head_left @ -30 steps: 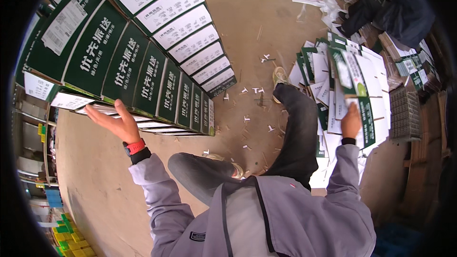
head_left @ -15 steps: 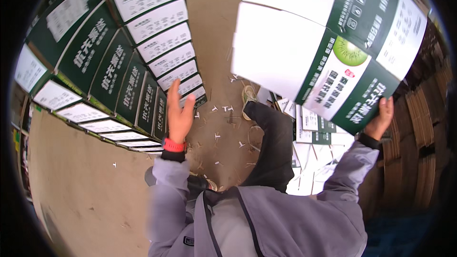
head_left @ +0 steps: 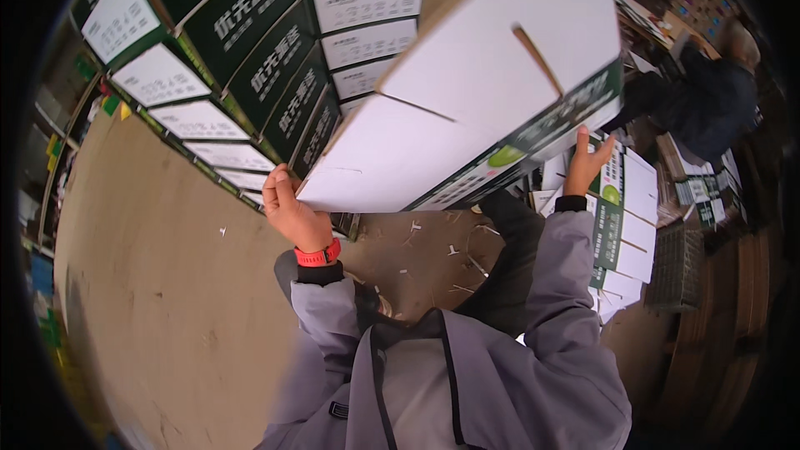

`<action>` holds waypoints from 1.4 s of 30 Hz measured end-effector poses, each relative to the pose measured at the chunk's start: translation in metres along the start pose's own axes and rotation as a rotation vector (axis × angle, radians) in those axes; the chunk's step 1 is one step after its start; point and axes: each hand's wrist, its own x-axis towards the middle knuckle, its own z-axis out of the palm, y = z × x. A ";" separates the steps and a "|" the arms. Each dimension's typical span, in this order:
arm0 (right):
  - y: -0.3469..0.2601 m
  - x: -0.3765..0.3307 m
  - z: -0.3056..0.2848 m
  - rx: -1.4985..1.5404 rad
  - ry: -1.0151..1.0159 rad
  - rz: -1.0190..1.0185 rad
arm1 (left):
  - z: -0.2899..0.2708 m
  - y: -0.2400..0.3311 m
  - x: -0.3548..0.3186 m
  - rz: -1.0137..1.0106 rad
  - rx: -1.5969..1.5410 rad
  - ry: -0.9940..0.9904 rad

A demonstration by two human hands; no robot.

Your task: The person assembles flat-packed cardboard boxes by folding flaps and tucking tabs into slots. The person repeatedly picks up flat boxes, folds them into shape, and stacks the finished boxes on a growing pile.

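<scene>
A large flattened cardboard carton [head_left: 400,154], white with a dark green printed strip and a kiwi picture, is held up tilted before me. My left hand [head_left: 297,212], with a red band at the wrist, is closed on its lower left corner. My right hand [head_left: 586,168] is at the carton's lower right edge, fingers apart, with one fingertip against the printed side. A folded part underneath shows only as a dark strip. Behind the carton's left edge stands a stack of dark green and white cartons [head_left: 258,62], partly hidden by it.
More flattened cartons [head_left: 637,221] lie in a pile beside my right arm. A person in dark clothes [head_left: 712,104] bends at the far right. Small white scraps [head_left: 454,250] are scattered on the brown floor [head_left: 167,283]. Brown cardboard stacks [head_left: 754,283] stand at the right edge.
The carton has swung from the right to the middle and tilted. My left hand, open and empty before, has taken its corner. My right hand's grip has loosened into spread fingers.
</scene>
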 end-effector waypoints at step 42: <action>0.123 -0.188 0.041 0.377 -0.847 0.579 | -0.115 -0.079 -0.087 0.490 1.153 -1.165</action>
